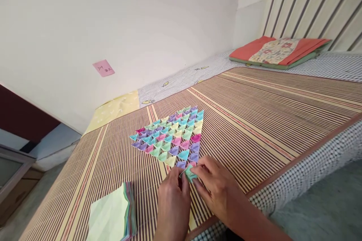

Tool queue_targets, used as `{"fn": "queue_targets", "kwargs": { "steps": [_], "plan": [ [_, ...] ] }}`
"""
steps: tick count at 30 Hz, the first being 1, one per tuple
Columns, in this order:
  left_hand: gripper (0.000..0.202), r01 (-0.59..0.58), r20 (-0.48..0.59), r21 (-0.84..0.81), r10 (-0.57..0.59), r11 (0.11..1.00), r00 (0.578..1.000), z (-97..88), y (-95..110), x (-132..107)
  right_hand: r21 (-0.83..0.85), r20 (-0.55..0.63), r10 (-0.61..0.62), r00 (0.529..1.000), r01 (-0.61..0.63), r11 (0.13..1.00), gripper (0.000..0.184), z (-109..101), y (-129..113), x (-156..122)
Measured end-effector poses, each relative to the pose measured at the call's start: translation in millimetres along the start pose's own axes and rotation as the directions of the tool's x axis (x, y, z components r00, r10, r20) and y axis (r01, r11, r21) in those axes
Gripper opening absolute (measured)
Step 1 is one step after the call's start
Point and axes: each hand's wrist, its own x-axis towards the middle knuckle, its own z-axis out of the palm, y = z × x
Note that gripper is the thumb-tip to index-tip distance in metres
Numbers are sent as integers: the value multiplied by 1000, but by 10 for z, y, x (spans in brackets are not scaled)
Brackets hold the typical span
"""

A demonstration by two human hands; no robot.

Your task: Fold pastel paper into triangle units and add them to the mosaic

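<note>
Between the fingertips of both hands is a small green folded paper piece (190, 173), its exact shape partly covered by the fingers. My left hand (174, 196) pinches its left side, and my right hand (216, 186) grips it from the right with thumb and fingers. Just beyond my hands, many small folded paper boats (175, 141) in purple, blue, green, yellow and pink lie in close rows on the striped mat. Left of my left hand sits a thick stack of square coloured paper (109, 212) with a pale green sheet on top.
The striped mat (249, 120) covers a bed with a checked sheet (313, 173) along its edge. A folded orange and floral quilt (279, 51) rests at the far right by a slatted headboard (308, 7). A pink note (103, 68) is stuck on the white wall (127, 19).
</note>
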Motion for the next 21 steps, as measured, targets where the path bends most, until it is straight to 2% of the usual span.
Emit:
{"fn": "queue_targets", "kwargs": {
  "steps": [4, 10, 14, 18, 21],
  "plan": [
    [21, -29, -4, 39, 29, 999, 1000, -1, 2, -21, 11, 33, 86, 996, -87, 996, 20, 18, 33, -43],
    [22, -43, 47, 33, 42, 999, 998, 4, -10, -64, -7, 30, 115, 993, -115, 993, 21, 13, 31, -69],
    [24, -87, -32, 37, 88, 996, 996, 29, 16, -71, 48, 44, 216, 975, -218, 975, 13, -3, 26, -74],
    [23, -95, -63, -37, 93, 995, 994, 137, 68, -91, 75, 48, 301, 952, -304, 950, 14, 12, 81, -73],
    [23, -22, -57, -143, 14, 990, 998, 219, 63, -150, 49, 62, 353, 933, -357, 933, 15, -32, 210, -5]
  ]
}}
